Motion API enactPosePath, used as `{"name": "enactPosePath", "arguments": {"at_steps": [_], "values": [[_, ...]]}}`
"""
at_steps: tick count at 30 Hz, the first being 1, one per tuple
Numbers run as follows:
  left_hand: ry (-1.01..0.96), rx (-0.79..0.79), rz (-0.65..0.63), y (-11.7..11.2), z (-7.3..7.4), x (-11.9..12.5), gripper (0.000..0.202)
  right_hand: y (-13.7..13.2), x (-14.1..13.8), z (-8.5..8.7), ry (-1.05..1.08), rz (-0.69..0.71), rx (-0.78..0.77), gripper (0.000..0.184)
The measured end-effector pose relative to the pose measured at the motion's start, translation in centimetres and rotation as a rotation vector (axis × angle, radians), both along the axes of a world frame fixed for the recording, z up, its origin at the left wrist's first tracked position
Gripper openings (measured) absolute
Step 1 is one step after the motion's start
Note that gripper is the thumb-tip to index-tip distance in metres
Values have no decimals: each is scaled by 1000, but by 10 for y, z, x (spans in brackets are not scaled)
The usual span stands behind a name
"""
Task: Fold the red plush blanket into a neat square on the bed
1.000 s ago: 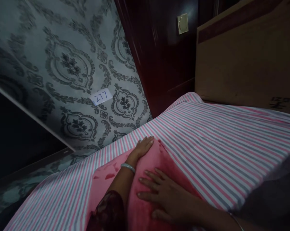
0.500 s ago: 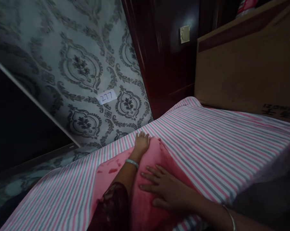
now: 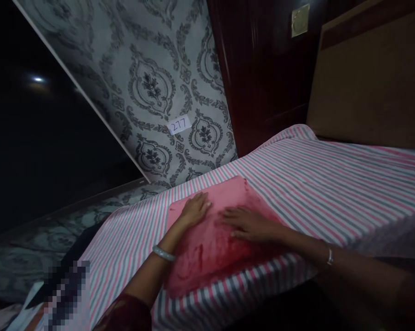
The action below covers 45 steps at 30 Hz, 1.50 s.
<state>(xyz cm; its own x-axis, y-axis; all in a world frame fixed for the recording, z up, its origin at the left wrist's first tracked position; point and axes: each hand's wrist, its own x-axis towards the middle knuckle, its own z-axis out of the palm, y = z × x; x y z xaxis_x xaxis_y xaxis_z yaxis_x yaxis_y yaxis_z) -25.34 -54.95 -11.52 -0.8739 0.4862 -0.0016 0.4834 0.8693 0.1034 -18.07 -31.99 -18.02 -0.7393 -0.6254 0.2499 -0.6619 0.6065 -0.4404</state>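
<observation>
A pink, velvety folded cloth point(image 3: 200, 250) lies flat on a striped sheet point(image 3: 314, 184). Its lower and right parts look deeper red, with darker streaks in the pile. My left hand point(image 3: 195, 209) rests palm down on the upper left part, fingers stretched out towards the wall, a pale bangle point(image 3: 163, 253) on the wrist. Over the right half lies my right hand point(image 3: 250, 224), flat and slightly smeared by motion, its fingers pointing left. Neither hand grips the fabric; both cover small patches of it.
Behind the sheet rises a patterned wall point(image 3: 152, 87) with a paper label point(image 3: 179, 124) marked 277. A dark red wooden panel point(image 3: 258, 78) and a cardboard box point(image 3: 369, 87) stand at the back right. A dark glossy panel point(image 3: 48, 138) is at the left.
My left hand has drawn back from the cloth's far edge. My right hand has shifted towards the far side. The cloth's near edge now shows, and the view has turned.
</observation>
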Motion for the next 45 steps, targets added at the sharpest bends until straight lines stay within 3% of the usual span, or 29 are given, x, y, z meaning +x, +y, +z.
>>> {"name": "enactPosePath", "arguments": {"at_steps": [3,6,9,12,16,26,32,36,40,43,45], "values": [[4,-58,157,-16,-1,-1,61,-3,-32,27,102,-235,-40,53],[40,-88,276,-20,-11,-9,64,-7,-64,37,193,-489,77,53],[107,-110,315,-24,-32,-13,61,-6,-84,15,195,-573,214,53],[189,-90,302,-30,-53,-15,60,1,-92,-18,199,-564,220,55],[208,-74,280,-34,-63,-16,61,7,-97,-37,206,-560,202,59],[232,-28,277,-35,-64,-14,63,7,-99,-36,220,-563,205,60],[341,-21,301,-30,-63,-9,61,5,-96,-28,175,-563,215,59],[261,-90,324,-35,-52,-10,64,8,-95,-15,66,-540,238,59],[120,-143,481,-66,-33,-7,66,26,-84,-7,-2,-495,258,62],[143,-143,598,-82,-20,13,68,36,-66,-8,61,-478,255,63],[211,-139,540,-76,-16,36,67,32,-50,-8,102,-447,252,62]]}}
